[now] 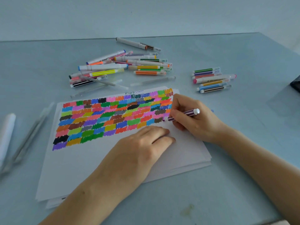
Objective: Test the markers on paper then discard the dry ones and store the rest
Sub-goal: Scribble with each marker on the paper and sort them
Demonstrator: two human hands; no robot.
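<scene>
The right hand pinches a light, stiff purple marker mid-barrel, tip on the paper, while the left hand lies spread flat, pinning the sheet to the tabletop.

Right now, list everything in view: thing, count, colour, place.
paper stack: one, white, table centre, top sheet filled with colour swatches
swatches: many, mixed colours, upper part of sheet
large marker pile: too many to count, mixed colours, behind the paper
small marker group: about seven, mixed colours, back right
clear caps: several, transparent, between pile and paper
purple marker: one, tip on paper
dark object: one, right edge, unidentifiable
table: one, pale blue
left hand: flat on paper
right hand: gripping purple marker
</scene>
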